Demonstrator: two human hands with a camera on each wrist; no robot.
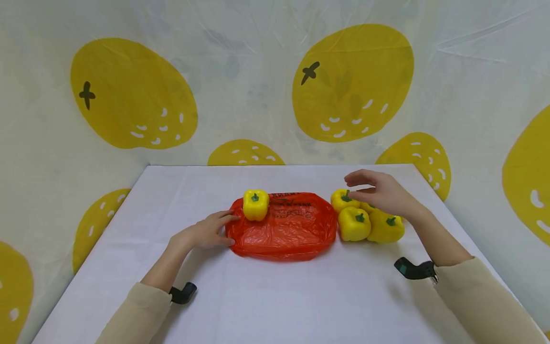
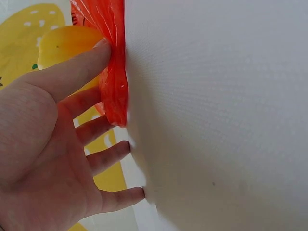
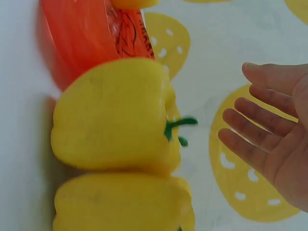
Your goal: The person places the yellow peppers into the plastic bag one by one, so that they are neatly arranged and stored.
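Observation:
A red plastic bag with dark print lies spread on the white table. One yellow bell pepper with a green stem stands on its left part. My left hand rests at the bag's left edge; in the left wrist view its thumb and fingers are spread, the thumb tip touching the red plastic. Several yellow bell peppers cluster right of the bag. Over them hovers my right hand, fingers extended and holding nothing; in the right wrist view it hangs apart from the pepper nearest the camera.
The white table ends at the back against a pale cloth wall printed with large yellow fruit. Both wrists wear a black camera mount, the right one hanging low over the table.

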